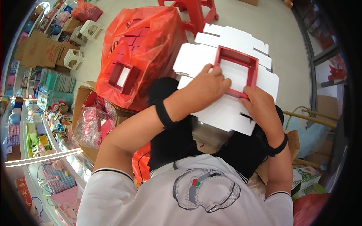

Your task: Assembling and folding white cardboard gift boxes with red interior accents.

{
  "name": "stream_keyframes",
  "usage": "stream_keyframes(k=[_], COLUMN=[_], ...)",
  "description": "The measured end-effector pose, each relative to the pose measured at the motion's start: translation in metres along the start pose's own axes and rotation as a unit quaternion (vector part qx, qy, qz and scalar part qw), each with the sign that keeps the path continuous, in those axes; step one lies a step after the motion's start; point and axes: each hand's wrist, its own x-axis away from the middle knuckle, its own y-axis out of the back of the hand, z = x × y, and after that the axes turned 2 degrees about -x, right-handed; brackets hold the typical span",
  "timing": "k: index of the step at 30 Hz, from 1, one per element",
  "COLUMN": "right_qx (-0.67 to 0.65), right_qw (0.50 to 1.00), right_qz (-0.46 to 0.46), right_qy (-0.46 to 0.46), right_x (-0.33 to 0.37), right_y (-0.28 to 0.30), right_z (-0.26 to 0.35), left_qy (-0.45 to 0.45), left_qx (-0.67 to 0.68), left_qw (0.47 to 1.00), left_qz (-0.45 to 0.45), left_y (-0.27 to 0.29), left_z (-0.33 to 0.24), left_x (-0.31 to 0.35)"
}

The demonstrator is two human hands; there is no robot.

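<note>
A red open-topped cardboard box with a white bottom inside rests on a stack of flat white die-cut cardboard sheets in front of me. My left hand is closed at the box's left wall, its fingers curled over the edge. At the near right corner, my right hand pinches the wall between thumb and fingers. The undersides of both hands' fingers are partly hidden. The white sheets lie over a grey metallic-looking support between my knees.
A translucent red plastic bag full of red boxes stands at the left, with one small open red box on it. A red stool is behind. Goods-filled shelves line the left; glass doors stand right.
</note>
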Motion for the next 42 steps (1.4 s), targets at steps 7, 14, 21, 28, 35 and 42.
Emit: stream_keyframes(k=[7, 14, 21, 28, 35, 42], right_qx=[0.015, -0.048, -0.171, -0.153, -0.137, -0.1], right_qw=[0.997, 0.996, 0.978, 0.986, 0.988, 0.99], right_qz=[0.031, -0.017, -0.115, -0.059, -0.063, -0.073], right_qy=[-0.065, -0.07, -0.039, -0.011, 0.026, 0.062], right_x=[-0.001, 0.001, -0.009, -0.012, -0.007, -0.009], right_y=[0.002, 0.0, -0.002, -0.014, -0.023, -0.027], right_z=[0.013, 0.025, 0.044, 0.044, 0.037, 0.035], left_qy=[-0.01, 0.001, 0.138, 0.322, 0.39, 0.496], left_qx=[0.058, 0.072, -0.019, -0.108, -0.177, -0.176], left_qw=[0.998, 0.995, 0.984, 0.935, 0.901, 0.85], left_qz=[-0.015, -0.062, -0.114, -0.101, -0.072, 0.001], left_y=[0.002, -0.001, 0.024, 0.027, -0.001, -0.02], left_z=[0.002, 0.006, 0.042, 0.106, 0.161, 0.183], left_x=[0.012, 0.015, 0.07, 0.137, 0.153, 0.163])
